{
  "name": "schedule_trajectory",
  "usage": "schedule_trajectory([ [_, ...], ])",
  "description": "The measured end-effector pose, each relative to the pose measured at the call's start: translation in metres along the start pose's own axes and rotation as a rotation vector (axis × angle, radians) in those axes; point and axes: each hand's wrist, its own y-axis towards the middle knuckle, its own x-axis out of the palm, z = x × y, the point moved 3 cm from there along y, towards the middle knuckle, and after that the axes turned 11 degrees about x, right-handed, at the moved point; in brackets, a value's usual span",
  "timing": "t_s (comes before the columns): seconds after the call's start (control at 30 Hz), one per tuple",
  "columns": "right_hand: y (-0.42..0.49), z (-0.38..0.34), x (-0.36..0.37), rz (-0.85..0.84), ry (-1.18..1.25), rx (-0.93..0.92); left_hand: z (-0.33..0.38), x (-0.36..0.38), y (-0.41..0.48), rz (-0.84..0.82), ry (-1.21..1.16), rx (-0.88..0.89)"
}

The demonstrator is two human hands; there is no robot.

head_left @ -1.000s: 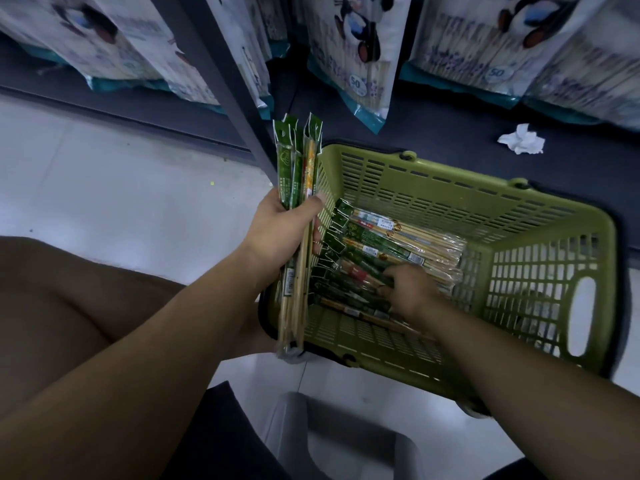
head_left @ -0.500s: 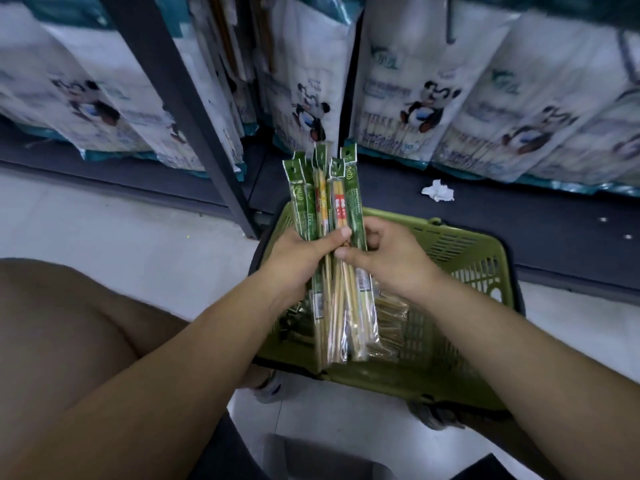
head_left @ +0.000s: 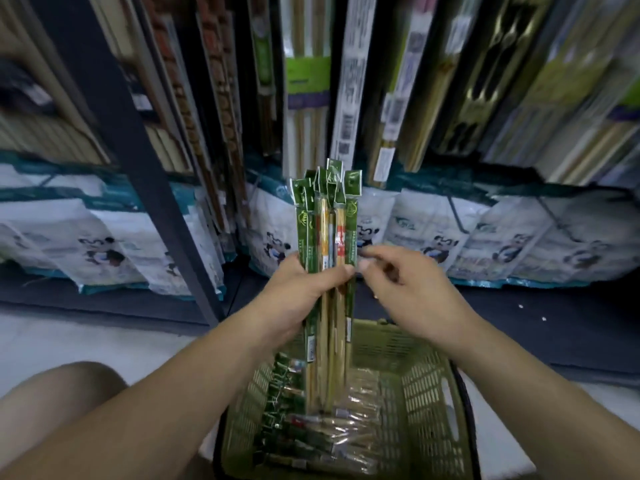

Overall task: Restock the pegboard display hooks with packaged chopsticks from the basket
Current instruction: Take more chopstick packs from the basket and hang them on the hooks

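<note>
On the floor in front of the shelving, a green slotted basket [head_left: 433, 393] stands with its top open. Inside it, loose chopstick packs [head_left: 329, 431] lie flat across the bottom, green header ends toward the left wall. Above the basket, the left hand [head_left: 294, 299] grips a bundle of packaged chopsticks [head_left: 327, 237] upright, with the thumb wrapped across the front, the green headers uppermost and the lower ends hanging over the basket interior. The right hand [head_left: 412, 292] sits just beside the bundle, fingers curled and fingertips at the bundle's right edge; whether it pinches a pack cannot be determined. Behind the bundle, long packaged goods [head_left: 308, 81] hang in rows, and white printed bags [head_left: 433, 230] line the lower shelf.
</note>
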Motion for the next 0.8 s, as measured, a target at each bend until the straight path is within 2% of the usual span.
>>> schedule_trajectory([
  [0.07, 0.007, -0.017, -0.029, 0.124, 0.259, 0.039, 0.023, 0.005, 0.002, -0.021, 0.063, 0.097],
  [0.17, 0.013, -0.045, -0.065, 0.217, 0.453, -0.072, 0.052, 0.018, 0.002, -0.072, 0.153, 0.257],
  [0.27, 0.016, -0.067, -0.088, 0.291, 0.439, -0.181, 0.075, 0.034, 0.001, -0.082, 0.204, 0.377],
  [0.37, 0.019, -0.080, -0.104, 0.336, 0.454, -0.194, 0.094, 0.045, 0.007, -0.073, 0.208, 0.459],
  [0.6, 0.032, -0.092, -0.138, 0.398, 0.560, -0.209, 0.128, 0.063, 0.031, -0.085, 0.155, 0.546],
  [0.8, 0.053, -0.106, -0.166, 0.467, 0.580, -0.250, 0.152, 0.072, 0.058, -0.090, 0.057, 0.526],
])
